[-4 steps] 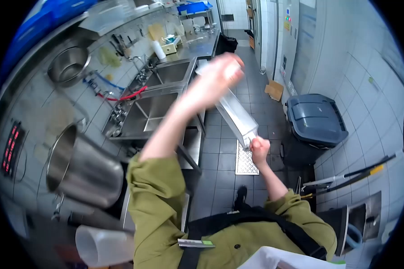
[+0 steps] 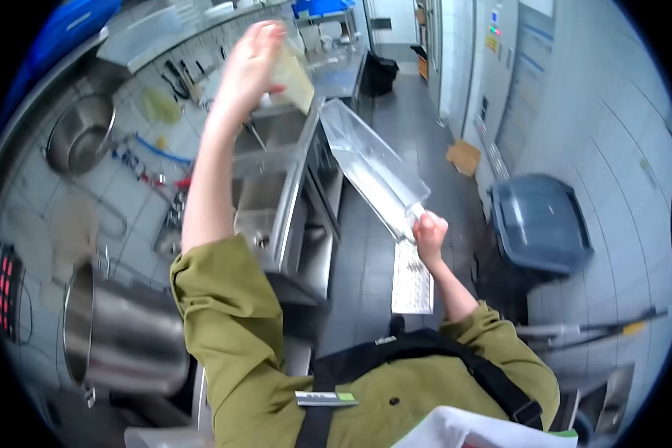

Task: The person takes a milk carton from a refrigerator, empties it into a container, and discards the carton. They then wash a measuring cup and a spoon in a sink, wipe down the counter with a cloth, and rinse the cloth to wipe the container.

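My left hand (image 2: 255,60) is raised over the sink area at the upper left. Between its thumb and fingers is a pale yellow flat piece (image 2: 297,84), blurred by motion. My right hand (image 2: 430,230) is closed round the near end of a long clear plastic trough (image 2: 373,168). The trough slants away to the upper left above the floor, and its far end is apart from my left hand.
Steel sinks (image 2: 265,198) line the left, with a metal pot (image 2: 131,336) nearer me and a steel bowl (image 2: 82,134) on the wall. A lidded grey bin (image 2: 541,220) stands right. Cardboard (image 2: 464,157) lies on the floor.
My left hand has moved up and left, away from the trough, with the pale yellow piece now showing beside it. My right hand still grips the trough. The view has shifted slightly.
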### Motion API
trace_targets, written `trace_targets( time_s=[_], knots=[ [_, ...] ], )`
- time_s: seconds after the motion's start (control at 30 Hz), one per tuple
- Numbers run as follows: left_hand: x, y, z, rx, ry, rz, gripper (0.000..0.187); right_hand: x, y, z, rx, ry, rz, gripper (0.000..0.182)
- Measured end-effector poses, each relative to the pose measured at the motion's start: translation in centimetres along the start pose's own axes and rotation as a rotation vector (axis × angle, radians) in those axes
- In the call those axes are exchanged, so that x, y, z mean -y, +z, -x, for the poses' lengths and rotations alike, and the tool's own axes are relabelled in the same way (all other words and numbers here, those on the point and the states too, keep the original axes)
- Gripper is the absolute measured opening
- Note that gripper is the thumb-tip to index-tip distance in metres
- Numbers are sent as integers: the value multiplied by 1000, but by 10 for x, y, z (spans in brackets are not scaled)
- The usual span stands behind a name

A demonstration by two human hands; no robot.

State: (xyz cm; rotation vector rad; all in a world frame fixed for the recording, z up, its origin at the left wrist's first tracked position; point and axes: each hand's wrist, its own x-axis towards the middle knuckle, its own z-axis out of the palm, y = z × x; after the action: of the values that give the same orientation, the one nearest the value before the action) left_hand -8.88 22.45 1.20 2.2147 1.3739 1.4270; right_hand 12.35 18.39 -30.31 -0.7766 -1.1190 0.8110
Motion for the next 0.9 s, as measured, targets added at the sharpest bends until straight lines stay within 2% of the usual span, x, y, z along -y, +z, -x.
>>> trace_targets(
  time_s=[0.1,0.13,0.2,0.27,0.3,0.33,0.37,0.4,0.43,0.47,0.5,0.53,0.57,0.63,0.7,0.77,0.83,0.9],
  knots=[
    [109,-27,-99,-384,-191,-15,31,-66,20,-139,55,-45,-7,38],
    [172,-36,-123,-460,-226,-6,30,-86,35,-180,65,-45,-19,38],
    [261,-34,-145,-649,-246,22,30,-124,66,-253,88,-39,5,38],
    [367,-23,-156,-778,-333,223,32,-178,97,-326,97,-31,-31,39],
    [399,-1,-163,-954,-407,293,30,-203,113,-363,103,-15,-51,40],
    [503,32,-175,-1017,-542,542,30,-256,149,-428,114,1,-85,40],
    [590,42,-175,-952,-550,767,31,-282,162,-453,106,36,-105,41],
    [596,84,-191,-1045,-642,661,32,-319,173,-484,112,-74,3,42],
    [677,110,-196,-1032,-623,895,32,-332,190,-515,139,24,-92,42],
    [725,134,-207,-997,-614,1200,33,-347,205,-545,139,35,-79,42],
    [720,174,-234,-1192,-725,968,32,-363,217,-576,141,45,-65,42],
    [758,197,-249,-1170,-733,1053,30,-382,227,-607,155,45,-33,42],
    [751,216,-281,-1288,-804,1039,29,-396,239,-636,167,57,-70,42],
    [780,256,-323,-1321,-866,899,27,-434,255,-691,194,96,-53,42],
    [815,286,-353,-1347,-855,869,26,-474,271,-736,234,124,-30,42],
    [855,317,-382,-1387,-800,848,25,-520,279,-782,330,7,35,42],
    [879,343,-407,-1439,-799,789,25,-567,284,-822,384,-13,24,44],
    [908,367,-418,-1506,-815,764,29,-620,287,-857,438,-120,76,42]
  ],
)
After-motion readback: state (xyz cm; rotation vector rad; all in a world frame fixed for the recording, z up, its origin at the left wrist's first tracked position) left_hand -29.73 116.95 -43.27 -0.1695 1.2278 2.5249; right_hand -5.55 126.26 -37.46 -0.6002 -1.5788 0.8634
